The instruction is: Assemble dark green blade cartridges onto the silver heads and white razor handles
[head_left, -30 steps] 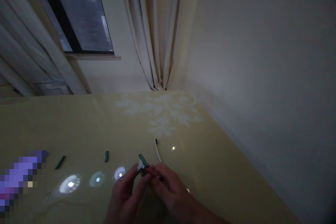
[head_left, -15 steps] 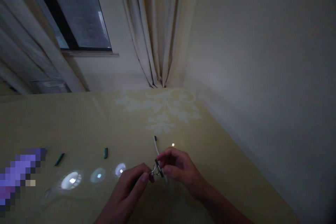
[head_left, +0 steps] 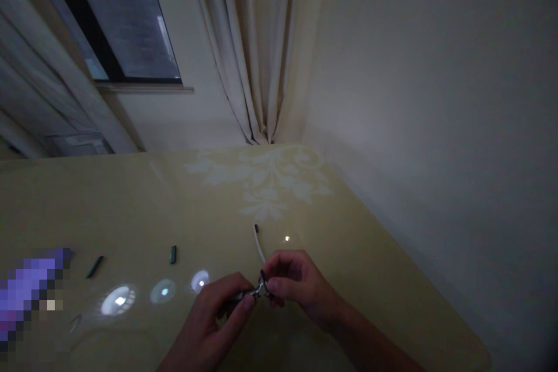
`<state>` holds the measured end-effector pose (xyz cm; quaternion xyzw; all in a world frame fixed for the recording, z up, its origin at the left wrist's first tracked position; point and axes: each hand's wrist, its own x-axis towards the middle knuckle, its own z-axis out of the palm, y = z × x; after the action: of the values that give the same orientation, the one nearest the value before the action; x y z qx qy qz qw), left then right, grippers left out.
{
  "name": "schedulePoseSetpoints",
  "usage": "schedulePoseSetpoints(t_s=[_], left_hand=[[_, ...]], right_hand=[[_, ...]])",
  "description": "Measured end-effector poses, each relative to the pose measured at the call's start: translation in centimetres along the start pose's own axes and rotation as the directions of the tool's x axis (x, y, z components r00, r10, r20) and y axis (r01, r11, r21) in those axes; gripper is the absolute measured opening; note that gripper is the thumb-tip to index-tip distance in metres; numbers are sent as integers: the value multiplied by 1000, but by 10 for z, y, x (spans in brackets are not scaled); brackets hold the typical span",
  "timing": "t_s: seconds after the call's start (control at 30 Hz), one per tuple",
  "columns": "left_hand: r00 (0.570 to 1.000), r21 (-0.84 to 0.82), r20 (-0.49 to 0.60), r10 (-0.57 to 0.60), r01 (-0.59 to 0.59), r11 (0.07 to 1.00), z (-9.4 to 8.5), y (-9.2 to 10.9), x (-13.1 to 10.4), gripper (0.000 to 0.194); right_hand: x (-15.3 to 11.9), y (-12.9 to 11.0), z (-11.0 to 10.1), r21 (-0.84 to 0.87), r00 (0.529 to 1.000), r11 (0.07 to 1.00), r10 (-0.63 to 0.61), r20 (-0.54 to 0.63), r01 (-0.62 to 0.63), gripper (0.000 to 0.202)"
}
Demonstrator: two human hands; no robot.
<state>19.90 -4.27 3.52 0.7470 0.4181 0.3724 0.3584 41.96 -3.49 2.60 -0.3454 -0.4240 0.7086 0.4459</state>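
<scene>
A small black and silver clip [head_left: 262, 287], with bent metal wire and a dark edge, is held between my hands just above the table. My left hand [head_left: 218, 311] pinches its silver part from the left with thumb and forefinger. On the other side, the curled thumb and fingers of my right hand [head_left: 299, 285] grip its dark edge. My fingers cover much of the clip. Beyond my right hand lies a thin white stick with a dark tip, like a toothbrush [head_left: 258, 242]; its near end is hidden.
Two small dark green bars [head_left: 173, 254] [head_left: 95, 267] lie on the glossy yellowish table [head_left: 131, 197]. A pixelated purple object [head_left: 30, 290] is at the left edge. A wall [head_left: 414, 128] borders the table on the right; curtains [head_left: 257, 46] hang behind it.
The clip has turned, and its dark edge now sits between my right thumb and fingers. My right hand has closed in on it. The view has shifted slightly.
</scene>
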Motion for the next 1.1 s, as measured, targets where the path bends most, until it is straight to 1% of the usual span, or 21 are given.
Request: schedulePoseSetpoints(t_s=[0.1, 0.23, 0.33, 0.43, 0.53, 0.63, 0.83, 0.93, 1.03, 1.1], left_hand=[[999, 7, -5, 41, -41, 999, 0, 2, 3, 41], [999, 68, -6, 50, -49, 996, 0, -1, 1, 38], [999, 103, -9, 43, -41, 994, 0, -6, -1, 36], [999, 126, 0, 33, -33, 991, 1, -8, -1, 36], [1000, 132, 18, 22, -24, 991, 1, -7, 0, 37], [1000, 119, 9, 12, -13, 993, 0, -4, 2, 39], [1000, 45, 0, -27, 27, 999, -1, -3, 1, 34], [997, -48, -61, -53, 50, 998, 3, -6, 0, 32], [989, -164, -121, -87, 67, 984, 11, -9, 2, 29], [986, -216, -150, -67, 34, 976, 17, -11, 3, 25]], right_hand=[[-1, 2, 0, -16, 1000, 1000, -26, 6, 26, 40], [-3, 5, 0, -115, 995, 990, -91, -45, 86, 40], [-3, 6, 0, -165, 992, 982, -106, -66, 94, 41], [-2, 4, -1, -201, 993, 975, -105, -60, 91, 38], [-1, 3, -2, -238, 993, 968, -103, -65, 84, 34], [0, 4, -2, -250, 990, 964, -113, -83, 89, 33], [1, 0, -2, -187, 996, 980, -80, -48, 69, 44], [5, -1, 0, -160, 994, 982, -102, -27, 97, 51], [8, 4, 5, -159, 992, 983, -106, -73, 93, 52], [9, 10, 10, -182, 985, 979, -117, -129, 93, 52]])
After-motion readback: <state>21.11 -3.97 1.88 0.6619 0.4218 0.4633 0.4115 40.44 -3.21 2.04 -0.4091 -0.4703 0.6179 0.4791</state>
